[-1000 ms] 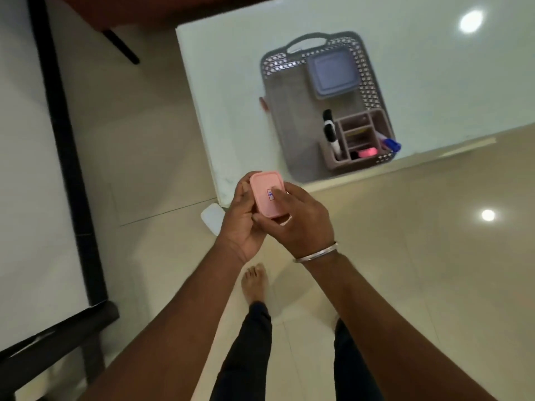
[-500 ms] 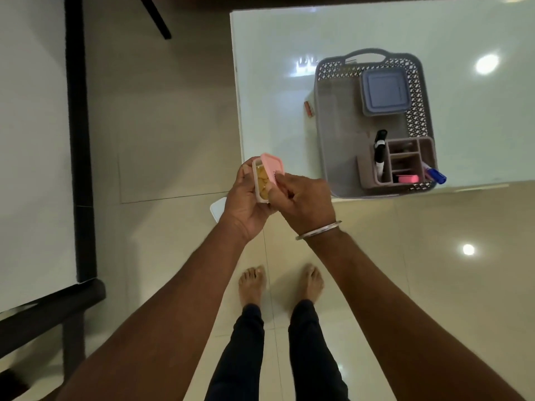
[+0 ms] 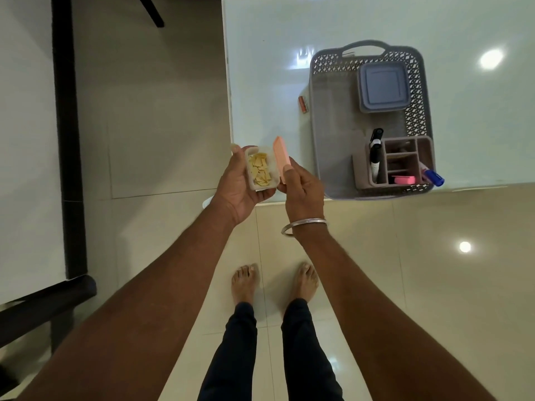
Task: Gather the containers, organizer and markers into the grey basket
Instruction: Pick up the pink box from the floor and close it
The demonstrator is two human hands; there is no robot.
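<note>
Your left hand (image 3: 240,185) grips the open container (image 3: 262,172), right hand (image 3: 304,191) pinches its lid (image 3: 281,157); basket (image 3: 335,117) at 2 o'clock, on the table (image 3: 260,82) near edge.

Silver bangle (image 3: 309,221), dark trousers (image 3: 238,342), bare feet (image 3: 244,282)

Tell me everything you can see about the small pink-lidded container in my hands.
The small container is a whitish, translucent, plastic-looking tub. It is open and holds pale yellow flat pieces. Its pink lid stands on edge along the tub's right side, pinched by the right hand. The left hand grips the tub, which is held in the air to the left of the grey basket, not in it.
</note>
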